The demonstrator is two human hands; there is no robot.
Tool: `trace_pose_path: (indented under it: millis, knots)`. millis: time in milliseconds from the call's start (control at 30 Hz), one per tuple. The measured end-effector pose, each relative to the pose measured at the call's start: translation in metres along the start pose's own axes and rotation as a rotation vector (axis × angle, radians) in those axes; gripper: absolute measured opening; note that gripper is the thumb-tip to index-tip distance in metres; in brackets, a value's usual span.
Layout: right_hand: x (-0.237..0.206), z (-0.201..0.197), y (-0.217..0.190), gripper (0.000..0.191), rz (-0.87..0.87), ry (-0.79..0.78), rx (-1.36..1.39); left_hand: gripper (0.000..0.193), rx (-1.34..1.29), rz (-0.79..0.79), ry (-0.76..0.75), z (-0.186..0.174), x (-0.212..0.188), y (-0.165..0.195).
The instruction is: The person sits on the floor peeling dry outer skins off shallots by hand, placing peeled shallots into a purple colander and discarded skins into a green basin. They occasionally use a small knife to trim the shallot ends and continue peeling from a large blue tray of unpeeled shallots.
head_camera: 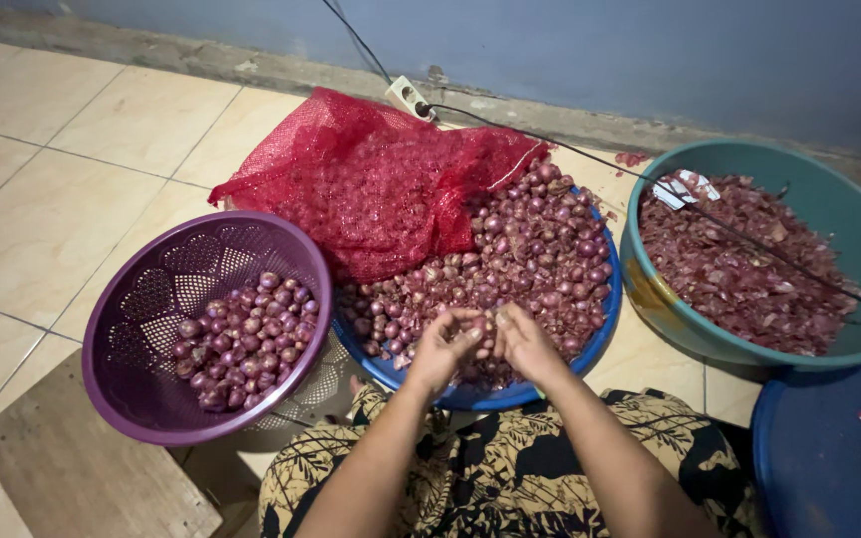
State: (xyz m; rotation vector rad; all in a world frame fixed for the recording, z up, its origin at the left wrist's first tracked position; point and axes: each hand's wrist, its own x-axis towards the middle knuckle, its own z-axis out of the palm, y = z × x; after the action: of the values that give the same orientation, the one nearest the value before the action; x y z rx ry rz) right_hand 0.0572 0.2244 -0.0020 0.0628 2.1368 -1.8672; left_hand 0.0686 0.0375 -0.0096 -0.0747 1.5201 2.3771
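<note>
While both forearms reach forward, the left hand (442, 349) and right hand (522, 341) meet fingertip to fingertip, fingers pinched together on a small reddish-purple shallot (480, 330) above the round blue plastic basin (470, 397) of shallots. Left of the fingers sits a purple perforated plastic colander (142, 299); beyond them, a red mesh sack (371, 179).

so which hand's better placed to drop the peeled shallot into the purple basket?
Probably left. The left hand sits on the purple basket side; the right hand would have to cross over it. Both meet on one shallot over the blue basin.
</note>
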Motion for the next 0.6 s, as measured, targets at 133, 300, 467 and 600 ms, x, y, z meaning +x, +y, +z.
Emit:
trace_pose_path:
  millis: [133, 300, 467, 600]
  knots:
    - [-0.017, -0.009, -0.031, 0.054, 0.130, -0.021, -0.028, 0.031, -0.222, 0.026, -0.034, -0.007, 0.002, 0.009]
    - [-0.031, -0.005, -0.050, 0.048, 0.049, -0.211, 0.081, 0.040, -0.193, 0.138, -0.035, -0.017, 0.007, 0.005]
    - [-0.026, -0.006, -0.039, 0.046, 0.056, -0.250, 0.153, 0.035, -0.174, 0.103, -0.005, -0.021, 0.008, 0.003]
    - [-0.021, -0.009, -0.031, 0.044, 0.098, -0.164, 0.182, 0.038, -0.217, 0.038, -0.009, -0.017, 0.005, 0.007]
